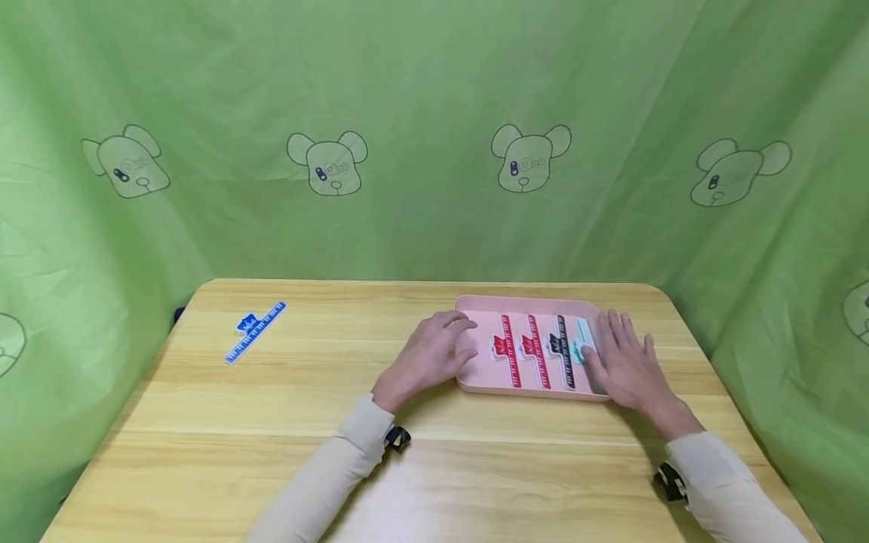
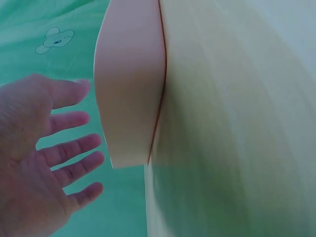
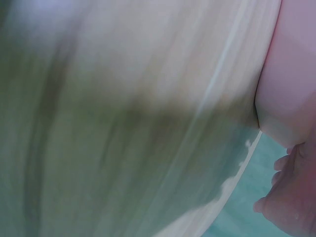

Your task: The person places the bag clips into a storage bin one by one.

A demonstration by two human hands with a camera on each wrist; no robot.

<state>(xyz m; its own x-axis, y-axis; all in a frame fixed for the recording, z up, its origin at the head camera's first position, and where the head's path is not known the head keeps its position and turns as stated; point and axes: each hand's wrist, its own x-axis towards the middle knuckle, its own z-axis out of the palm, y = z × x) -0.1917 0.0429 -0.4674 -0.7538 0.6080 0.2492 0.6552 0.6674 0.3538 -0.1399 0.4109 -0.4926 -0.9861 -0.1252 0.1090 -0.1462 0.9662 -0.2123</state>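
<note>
A pink tray (image 1: 475,381) lies on the table, holding flat strips printed with piano keys, each with a small shaped tab: two red strips (image 1: 509,351), a black strip (image 1: 566,362) and a light teal strip (image 1: 582,332). My left hand (image 1: 431,348) is at the tray's left end, fingers apart and loosely bent; in the left wrist view the fingers (image 2: 81,143) are beside the tray wall (image 2: 131,84). Over the right end, my right hand (image 1: 627,369) lies with straight fingers across the rim, its thumb by the teal strip. The hand partly hides that strip. Neither hand grips anything.
A blue piano-key strip (image 1: 256,332) lies at the left of the wooden table (image 1: 305,422), far from both hands. A green curtain (image 1: 428,75) with bear-head drawings surrounds the table at the back and sides.
</note>
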